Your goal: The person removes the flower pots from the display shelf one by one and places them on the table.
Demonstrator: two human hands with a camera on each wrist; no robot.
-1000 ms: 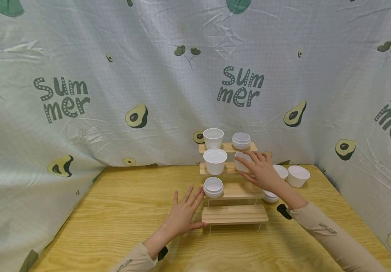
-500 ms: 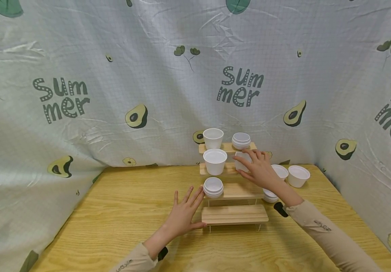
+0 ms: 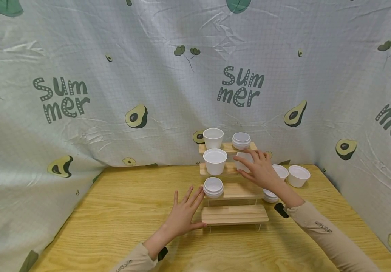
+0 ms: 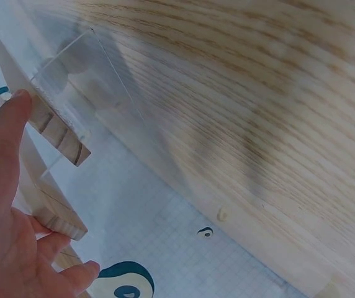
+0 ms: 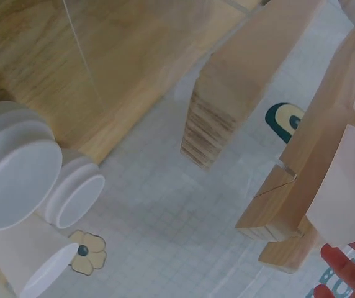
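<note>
The white cup (image 5: pixel 346 192) sits within the curved right grip (image 3: pixel 260 170).

Open room spreads over the yellow wood-grain counter (image 3: pixel 113 219) at the lower left, up to the bare left hand (image 3: pixel 183 215) at the stepped pale-wood stand (image 3: pixel 241 191) right of centre. The lowest step (image 3: pixel 236 214) is free beyond the thumb (image 3: pixel 198 225); white round plastic cups (image 3: pixel 215 162) and the bare right hand (image 3: pixel 262 172) obstruct the two highest steps (image 3: pixel 229 169). More cups (image 3: pixel 299 176) crowd the mid-right.
</note>
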